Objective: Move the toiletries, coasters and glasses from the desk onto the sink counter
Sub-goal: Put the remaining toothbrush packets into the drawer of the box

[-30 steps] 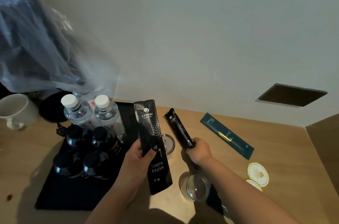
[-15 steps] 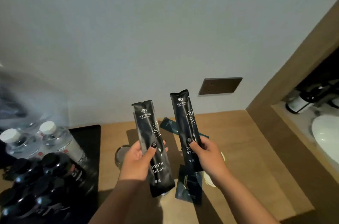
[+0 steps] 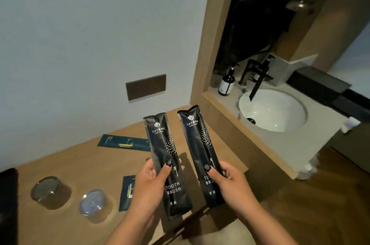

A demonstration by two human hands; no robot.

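Wooden desk (image 3: 84, 166) below; left hand (image 3: 149, 184) and right hand (image 3: 230, 181) each grip an upright black toothbrush packet, left packet (image 3: 167, 156), right packet (image 3: 200, 144), thumbs on front.

You have two black toothbrush packets, one in the left hand (image 3: 149, 182) and one in the right hand (image 3: 230, 181): the left packet (image 3: 168, 164) and the right packet (image 3: 200, 152), side by side, apart. Two teal sachets lie on the wooden worktop (image 3: 84, 164): a long sachet (image 3: 124, 142) just left of the left packet's top, and a second sachet (image 3: 127, 192), partly hidden by your left hand. Two glasses stand left of that second sachet: a near glass (image 3: 94, 204) and a far glass (image 3: 49, 192). Right of the packets: one round basin (image 3: 280, 114), one black tap (image 3: 254, 76), one pump bottle (image 3: 227, 82). One dark wall plate (image 3: 145, 87) above the long sachet.
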